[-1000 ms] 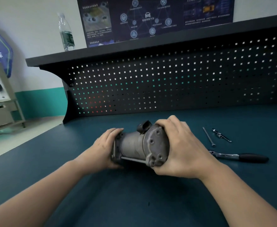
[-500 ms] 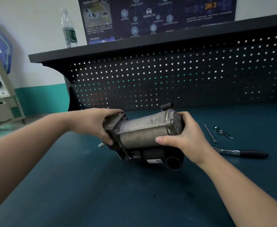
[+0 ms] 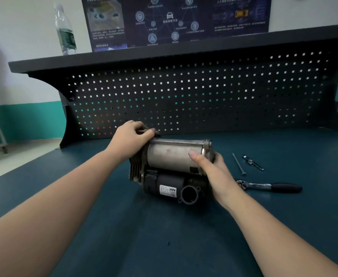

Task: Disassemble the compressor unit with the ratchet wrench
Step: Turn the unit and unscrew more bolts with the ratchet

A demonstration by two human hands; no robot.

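Note:
The compressor unit (image 3: 173, 156) lies on its side on the dark teal bench, grey cylinder on top, black motor with a white label and a round port facing me. My left hand (image 3: 129, 139) grips its finned left end from above. My right hand (image 3: 212, 168) holds the right end cap, thumb lying on the cylinder. The ratchet wrench (image 3: 268, 186), chrome with a black handle, lies on the bench to the right of my right hand, untouched.
A long bolt (image 3: 238, 164) and a small extension bar (image 3: 253, 162) lie behind the wrench. A black pegboard (image 3: 204, 96) walls the back of the bench, with a water bottle (image 3: 65, 31) on its shelf. The bench's left edge (image 3: 34, 162) drops to the floor.
Both hands turned the compressor from end-on to lying sideways and set it down on the bench, so the black motor and port now face me. The tools have not moved.

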